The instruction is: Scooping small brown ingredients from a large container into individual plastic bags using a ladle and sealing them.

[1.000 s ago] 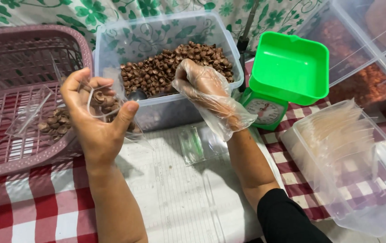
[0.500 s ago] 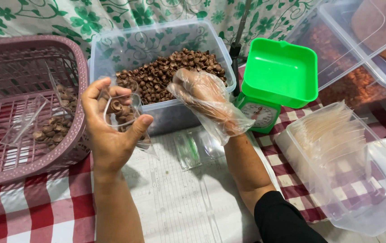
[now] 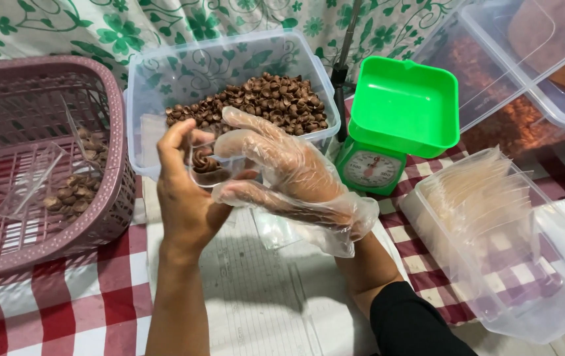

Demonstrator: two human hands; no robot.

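Observation:
My left hand (image 3: 187,198) is bare and holds a small clear plastic bag (image 3: 208,166) with a few brown shell-shaped snacks inside. My right hand (image 3: 282,173) wears a loose clear plastic glove and grips the same bag from the right, its fingers around the bag's mouth. Both hands hover in front of a clear plastic tub (image 3: 150,79) filled with brown snacks (image 3: 262,99).
A pink plastic basket (image 3: 114,158) at left holds filled small bags (image 3: 71,191). A green kitchen scale (image 3: 394,125) stands right of the tub. A clear box of empty bags (image 3: 493,217) sits at right. More clear tubs (image 3: 493,92) stand at the back right. Red-checked cloth (image 3: 65,310) covers the table.
My left hand has moved right from the basket side with the small bag, and my gloved right hand has come down to meet it and taken hold of the bag.

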